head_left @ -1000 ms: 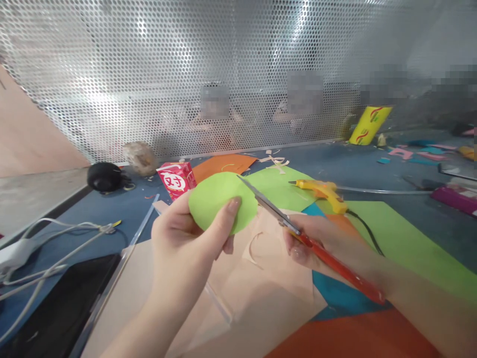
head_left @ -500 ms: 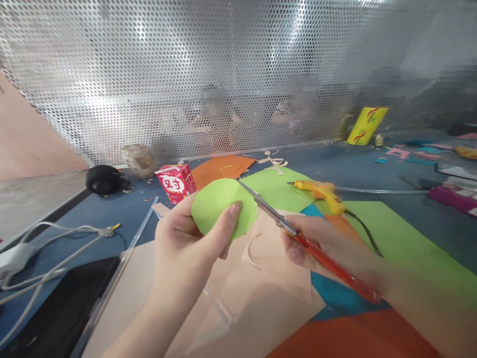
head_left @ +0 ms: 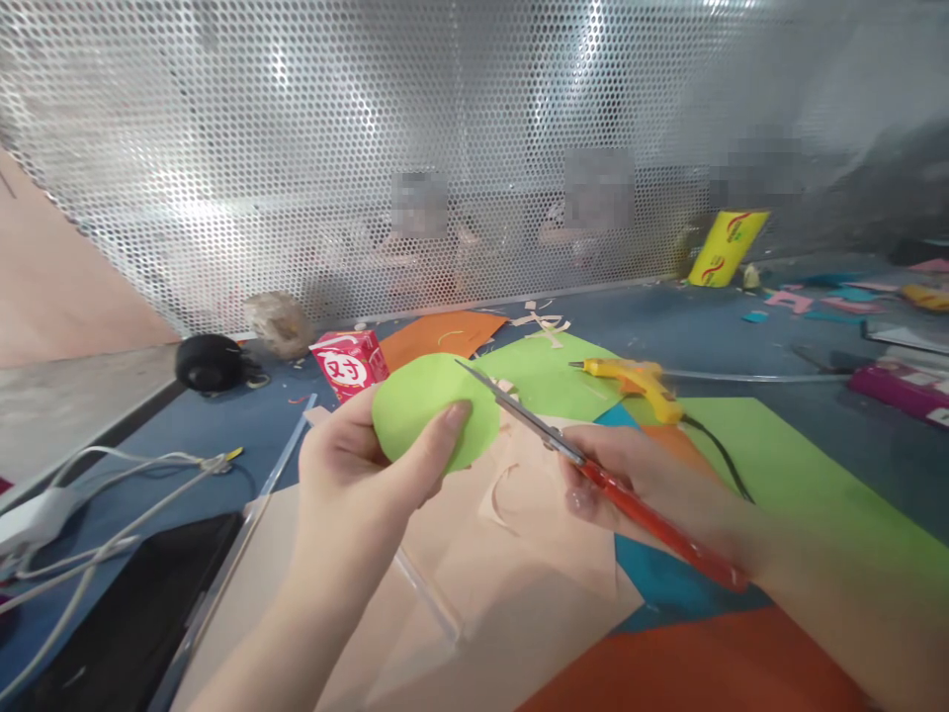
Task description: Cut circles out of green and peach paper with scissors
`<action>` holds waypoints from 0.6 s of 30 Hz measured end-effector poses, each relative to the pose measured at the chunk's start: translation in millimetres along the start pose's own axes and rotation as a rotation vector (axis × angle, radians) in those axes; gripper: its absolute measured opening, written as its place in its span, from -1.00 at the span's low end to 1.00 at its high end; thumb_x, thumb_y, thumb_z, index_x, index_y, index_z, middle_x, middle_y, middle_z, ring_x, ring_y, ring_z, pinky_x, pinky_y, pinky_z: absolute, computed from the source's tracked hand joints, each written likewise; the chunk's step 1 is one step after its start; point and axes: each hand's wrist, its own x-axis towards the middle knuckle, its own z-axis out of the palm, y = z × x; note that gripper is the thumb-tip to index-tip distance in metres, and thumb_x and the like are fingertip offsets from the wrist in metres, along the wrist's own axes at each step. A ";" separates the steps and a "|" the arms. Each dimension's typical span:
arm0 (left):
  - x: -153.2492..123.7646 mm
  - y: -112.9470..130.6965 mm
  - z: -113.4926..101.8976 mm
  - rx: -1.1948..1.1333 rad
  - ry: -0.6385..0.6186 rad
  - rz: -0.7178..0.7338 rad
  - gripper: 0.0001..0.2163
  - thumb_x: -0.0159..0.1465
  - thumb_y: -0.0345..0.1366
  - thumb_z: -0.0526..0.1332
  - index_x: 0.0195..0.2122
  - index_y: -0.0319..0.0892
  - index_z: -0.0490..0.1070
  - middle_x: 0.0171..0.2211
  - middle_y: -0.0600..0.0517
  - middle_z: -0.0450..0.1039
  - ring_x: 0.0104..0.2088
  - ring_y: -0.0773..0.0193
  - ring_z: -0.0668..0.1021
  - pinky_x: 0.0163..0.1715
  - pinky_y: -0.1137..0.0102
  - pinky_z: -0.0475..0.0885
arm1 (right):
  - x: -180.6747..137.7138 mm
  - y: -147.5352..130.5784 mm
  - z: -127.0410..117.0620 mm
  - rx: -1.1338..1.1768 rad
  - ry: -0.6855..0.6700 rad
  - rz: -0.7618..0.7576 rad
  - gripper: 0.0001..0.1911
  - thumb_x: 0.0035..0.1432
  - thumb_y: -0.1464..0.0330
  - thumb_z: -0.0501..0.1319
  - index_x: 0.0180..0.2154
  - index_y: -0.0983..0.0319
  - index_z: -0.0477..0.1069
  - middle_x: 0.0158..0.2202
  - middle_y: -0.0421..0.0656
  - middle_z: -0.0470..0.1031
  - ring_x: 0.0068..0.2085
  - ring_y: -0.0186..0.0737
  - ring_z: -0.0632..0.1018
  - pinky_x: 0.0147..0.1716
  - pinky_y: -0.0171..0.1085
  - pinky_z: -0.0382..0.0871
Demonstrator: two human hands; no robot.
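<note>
My left hand pinches a round light-green paper disc between thumb and fingers, held up above the table. My right hand grips red-handled scissors. Their metal blades point up and left, closed, and the tip lies at the disc's upper right edge. Below both hands lie peach paper sheets with curved cut-outs.
Green, orange, teal and red-orange paper sheets cover the blue table. A yellow glue gun with a black cord lies behind the scissors. A red carton, black round object, white cables and a dark tablet sit left. Perforated metal screen behind.
The disc and my left hand have shifted slightly left and down. The scissors moved a little left with them, their tip staying at the disc's edge.
</note>
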 end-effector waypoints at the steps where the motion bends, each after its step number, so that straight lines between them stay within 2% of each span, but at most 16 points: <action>1: 0.9 -0.3 -1.0 0.015 -0.010 -0.001 -0.87 -0.01 -0.28 0.41 -0.44 -0.16 0.54 -0.68 0.15 0.36 -0.70 0.50 0.25 -0.75 0.58 0.14 | 0.1 -0.1 -0.1 -0.004 0.001 0.007 -0.64 0.13 0.13 0.21 -0.49 0.18 0.14 -0.49 -0.30 0.14 -0.46 -0.32 0.20 -0.49 -0.34 0.11; 8: -0.2 -3.4 1.0 -0.021 -0.105 0.006 -0.89 0.02 -0.29 0.38 -0.51 -0.17 0.48 -0.72 0.15 0.35 -0.77 0.49 0.30 -0.79 0.56 0.12 | -0.2 -6.4 -0.6 -0.044 0.004 -0.005 -0.66 0.11 0.16 0.22 -0.50 0.19 0.15 -0.49 -0.30 0.16 -0.45 -0.31 0.21 -0.48 -0.32 0.13; 18: -3.3 -2.4 2.6 -0.018 -0.166 -0.055 -0.86 0.06 -0.26 0.36 -0.47 -0.18 0.45 -0.72 0.14 0.40 -0.78 0.44 0.39 -0.79 0.59 0.13 | 0.0 -3.5 1.5 0.012 -0.018 -0.007 -0.68 0.17 0.19 0.19 -0.50 0.19 0.14 -0.48 -0.29 0.14 -0.44 -0.31 0.20 -0.47 -0.32 0.13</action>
